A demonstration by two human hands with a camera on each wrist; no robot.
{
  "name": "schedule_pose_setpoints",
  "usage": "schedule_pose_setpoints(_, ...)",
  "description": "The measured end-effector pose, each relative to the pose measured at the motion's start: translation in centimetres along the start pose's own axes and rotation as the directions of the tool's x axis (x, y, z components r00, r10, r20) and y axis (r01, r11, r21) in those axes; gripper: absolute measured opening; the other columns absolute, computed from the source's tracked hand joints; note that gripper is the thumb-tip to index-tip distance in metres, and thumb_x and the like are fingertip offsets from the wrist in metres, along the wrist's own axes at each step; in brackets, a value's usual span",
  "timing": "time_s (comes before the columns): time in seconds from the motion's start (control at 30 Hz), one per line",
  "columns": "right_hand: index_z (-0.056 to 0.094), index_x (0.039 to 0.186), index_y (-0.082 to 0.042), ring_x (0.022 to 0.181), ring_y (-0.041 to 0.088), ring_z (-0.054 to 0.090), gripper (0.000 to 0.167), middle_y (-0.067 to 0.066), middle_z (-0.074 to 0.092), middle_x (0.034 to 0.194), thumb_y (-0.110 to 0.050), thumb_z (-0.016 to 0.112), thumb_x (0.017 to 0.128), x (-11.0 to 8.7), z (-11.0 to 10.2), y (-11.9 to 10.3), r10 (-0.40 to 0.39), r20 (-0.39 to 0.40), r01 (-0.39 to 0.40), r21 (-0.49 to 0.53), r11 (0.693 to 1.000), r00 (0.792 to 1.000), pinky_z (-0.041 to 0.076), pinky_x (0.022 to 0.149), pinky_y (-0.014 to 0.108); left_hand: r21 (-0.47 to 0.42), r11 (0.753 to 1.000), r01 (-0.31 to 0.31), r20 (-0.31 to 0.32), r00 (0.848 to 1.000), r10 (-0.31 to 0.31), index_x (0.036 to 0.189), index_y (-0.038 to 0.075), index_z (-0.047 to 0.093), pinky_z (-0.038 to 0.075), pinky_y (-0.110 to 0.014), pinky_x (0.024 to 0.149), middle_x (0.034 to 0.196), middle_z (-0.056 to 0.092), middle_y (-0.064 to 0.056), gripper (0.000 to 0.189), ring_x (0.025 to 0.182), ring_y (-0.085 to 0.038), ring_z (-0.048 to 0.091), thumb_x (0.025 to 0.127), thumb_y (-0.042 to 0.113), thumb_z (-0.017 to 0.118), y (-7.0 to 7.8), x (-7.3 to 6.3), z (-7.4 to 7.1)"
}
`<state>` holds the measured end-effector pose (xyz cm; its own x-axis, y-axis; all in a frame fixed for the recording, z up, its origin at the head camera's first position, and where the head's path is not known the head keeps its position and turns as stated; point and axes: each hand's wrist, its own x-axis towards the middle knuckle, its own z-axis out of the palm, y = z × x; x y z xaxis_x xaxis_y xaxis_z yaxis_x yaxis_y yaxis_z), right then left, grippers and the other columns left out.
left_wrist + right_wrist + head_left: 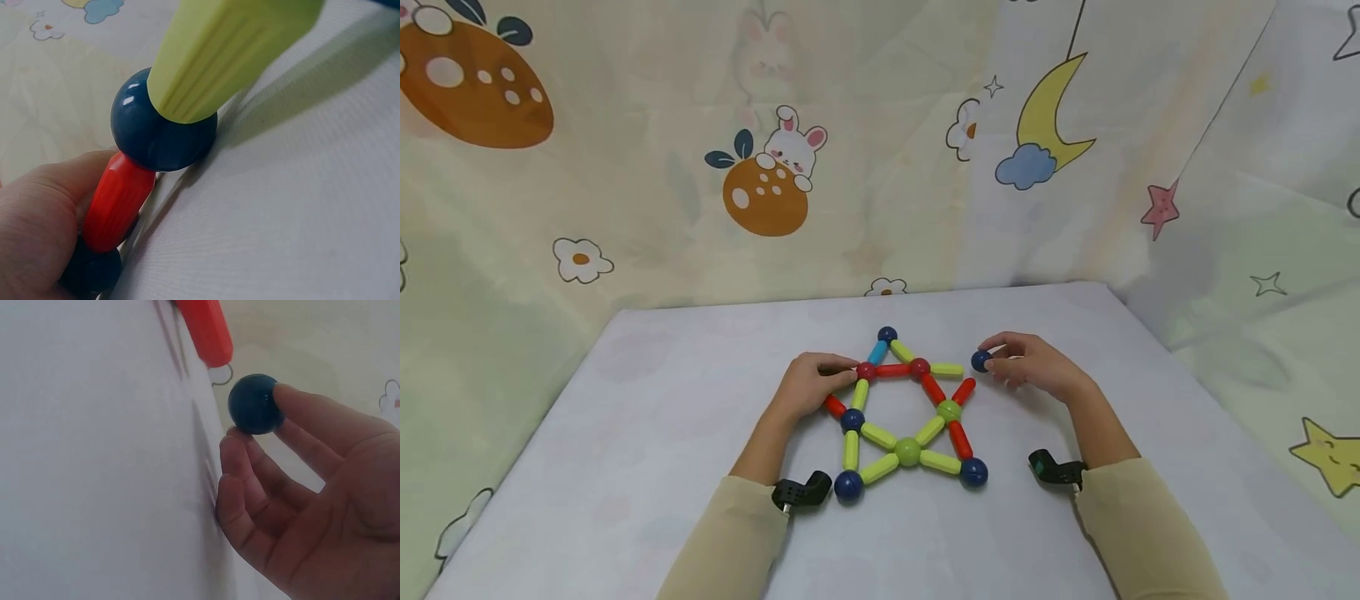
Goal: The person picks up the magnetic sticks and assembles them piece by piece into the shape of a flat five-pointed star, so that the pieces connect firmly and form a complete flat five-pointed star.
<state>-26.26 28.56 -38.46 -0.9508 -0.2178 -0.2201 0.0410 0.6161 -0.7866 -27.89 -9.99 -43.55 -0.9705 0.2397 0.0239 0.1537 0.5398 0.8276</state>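
Observation:
A flat star-like frame of short rods and balls, which looks like a magnetic building set, lies mid-table in the head view. At its left side my left hand [811,385] has thumb and index finger at a red ball [866,371], pinching it. The left wrist view shows a red rod [119,203] between two dark blue balls, the lower one [94,272] beside the palm. My right hand [1036,365] pinches a loose blue ball [981,360] between thumb and fingertips. That ball is just right of a yellow-green rod [947,370] and a red rod [965,390] with free ends.
Blue balls form the frame's top point [887,334], lower left point [848,486] and lower right point [973,472]. A green ball [907,452] joins rods at the bottom. The white-covered table [647,433] meets a printed cloth backdrop [662,167] behind.

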Motion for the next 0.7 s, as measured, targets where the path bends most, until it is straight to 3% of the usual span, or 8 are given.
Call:
schedule_pose_setpoints(0.4,0.064,0.133,-0.012,0.102,0.027,0.063,0.037,0.020,0.064,0.131,-0.021,0.070,0.097,0.68,0.66,0.65,-0.019,0.029,0.020,-0.041,0.999,0.999,0.056,0.082,0.032,-0.004,1.000,0.002,-0.005,1.000,-0.002,0.116,0.021,0.080,0.051,-0.041,0.097,0.117,0.076,0.001,0.025,0.111,-0.022,0.062,0.095,0.032,0.075,-0.29,-0.10,0.05)
schedule_pose_setpoints(0.7,0.064,0.134,-0.011,0.103,0.025,0.064,0.039,0.020,0.065,0.132,-0.019,0.069,0.097,0.56,1.06,-0.08,-0.051,0.069,0.055,-0.061,0.997,0.996,0.055,0.082,0.034,-0.008,1.000,0.001,-0.007,1.000,-0.001,0.116,0.021,0.081,0.050,-0.041,0.097,0.116,0.076,0.002,0.024,0.110,-0.021,0.062,0.095,0.031,0.076,-0.15,-0.23,-0.12)
